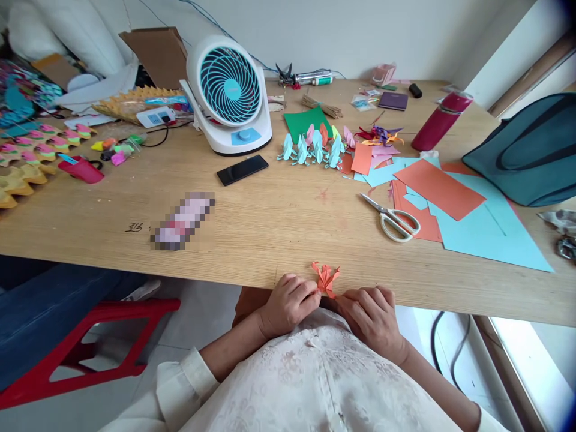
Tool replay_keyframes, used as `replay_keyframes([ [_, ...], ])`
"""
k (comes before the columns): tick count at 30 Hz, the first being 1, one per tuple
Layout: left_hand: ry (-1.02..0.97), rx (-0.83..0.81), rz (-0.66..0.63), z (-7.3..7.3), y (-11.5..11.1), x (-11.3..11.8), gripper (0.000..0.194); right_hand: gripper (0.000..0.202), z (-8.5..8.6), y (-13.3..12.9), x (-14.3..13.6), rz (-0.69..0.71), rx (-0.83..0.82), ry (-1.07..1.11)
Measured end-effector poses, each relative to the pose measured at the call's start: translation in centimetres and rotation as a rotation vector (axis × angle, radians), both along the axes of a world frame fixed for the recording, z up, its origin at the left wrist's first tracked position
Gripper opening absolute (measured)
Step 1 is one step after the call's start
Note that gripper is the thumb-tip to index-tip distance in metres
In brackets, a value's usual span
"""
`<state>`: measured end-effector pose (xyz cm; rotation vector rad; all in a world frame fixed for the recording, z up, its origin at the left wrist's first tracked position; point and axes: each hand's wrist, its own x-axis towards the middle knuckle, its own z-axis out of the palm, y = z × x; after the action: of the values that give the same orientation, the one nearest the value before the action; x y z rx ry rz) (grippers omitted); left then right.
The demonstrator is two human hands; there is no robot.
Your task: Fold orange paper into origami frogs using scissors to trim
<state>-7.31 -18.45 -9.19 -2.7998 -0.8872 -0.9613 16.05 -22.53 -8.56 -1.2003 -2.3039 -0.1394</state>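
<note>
An orange folded paper figure with several thin pointed limbs stands at the front edge of the wooden table. My left hand pinches its lower left part between thumb and fingers. On the other side, my right hand has curled fingers closed at the lower right tip of the same figure. Farther back is a group of folded paper figures, mostly light blue with some pink, orange and yellow. Scissors with white handles lie to the right, their blades pointing away to the left.
Orange and light blue paper sheets cover the right side, near a teal bag and a red bottle. A white fan, a black phone and a blurred-out object are at left. A red stool stands below.
</note>
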Motion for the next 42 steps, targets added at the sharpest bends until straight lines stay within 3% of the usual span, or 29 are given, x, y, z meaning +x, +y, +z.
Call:
replay_keyframes([
  [5, 0.021, -0.083, 0.016, 0.5, 0.0, 0.1, 0.018, 0.023, 0.7, 0.0, 0.1, 0.067, 0.031, -0.009],
  [10, -0.061, -0.134, -0.008, 2.3, 0.3, 0.6, 0.023, 0.028, 3.6, 0.7, -0.9, 0.122, 0.084, -0.052],
  [13, -0.291, -0.266, 0.074, 3.8, 1.1, 0.8, 0.013, 0.037, 5.5, 1.4, -1.6, 0.075, 0.152, 0.046],
  [16, -0.650, -0.529, 0.180, 5.3, 2.3, 0.8, 0.010, 0.041, 6.3, 2.2, -2.1, -0.067, 0.168, 0.339],
  [18, -0.881, -0.769, 0.205, 6.2, 3.0, 0.8, 0.015, 0.030, 6.1, 2.7, -2.3, -0.138, 0.039, 0.567],
  [21, -1.147, -1.074, 0.149, 6.8, 3.7, 1.1, 0.024, 0.016, 5.2, 3.4, -3.0, -0.148, -0.315, 0.824],
  [26, -1.362, -1.353, 0.042, 7.0, 3.5, 2.3, 0.032, 0.030, 5.0, 4.5, -4.6, -0.035, -0.813, 1.131],
  [29, -1.386, -1.373, 0.053, 7.2, 3.2, 2.9, 0.032, 0.032, 5.3, 5.3, -5.2, 0.012, -0.887, 1.201],
  [35, -1.352, -1.373, 0.084, 7.3, 2.8, 3.4, 0.031, 0.029, 5.0, 6.3, -5.1, 0.012, -0.848, 1.120],
  [42, -1.133, -1.267, 0.059, 7.4, 3.7, 1.3, 0.027, 0.026, 5.9, 7.0, -3.7, 0.065, -0.850, 0.926],
])
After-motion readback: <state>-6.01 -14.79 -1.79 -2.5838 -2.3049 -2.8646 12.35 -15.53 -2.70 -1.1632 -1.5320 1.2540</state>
